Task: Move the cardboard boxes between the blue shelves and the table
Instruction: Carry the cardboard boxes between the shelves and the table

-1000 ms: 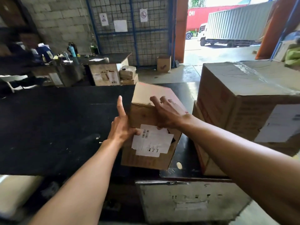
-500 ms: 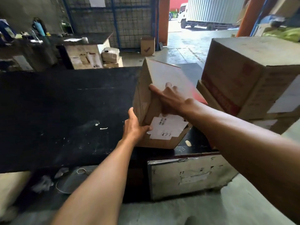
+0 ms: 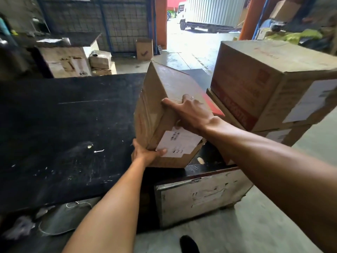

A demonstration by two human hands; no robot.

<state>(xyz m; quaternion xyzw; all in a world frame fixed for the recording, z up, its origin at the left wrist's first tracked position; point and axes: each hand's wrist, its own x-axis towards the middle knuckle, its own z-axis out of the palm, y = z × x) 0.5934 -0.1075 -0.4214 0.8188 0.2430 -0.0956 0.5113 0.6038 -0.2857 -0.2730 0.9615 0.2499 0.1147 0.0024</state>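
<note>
Two hands: one left hand (image 3: 145, 154), one right hand (image 3: 189, 114). At least four cardboard boxes: one centre box (image 3: 164, 95), two stacked boxes at right (image 3: 255, 84) (image 3: 284, 134), one floor box at upper centre (image 3: 144, 49); more at upper left, too blurred to count. One black table (image 3: 63, 125), one truck (image 3: 209, 11), one shoe (image 3: 188, 243).

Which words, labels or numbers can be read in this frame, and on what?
No text reads clearly.
White label on the held box: barcode and print, blurred.
Red print on the large box: blurred.
Side label on the large box: blurred.
Small far box: red tick, no words.
</note>
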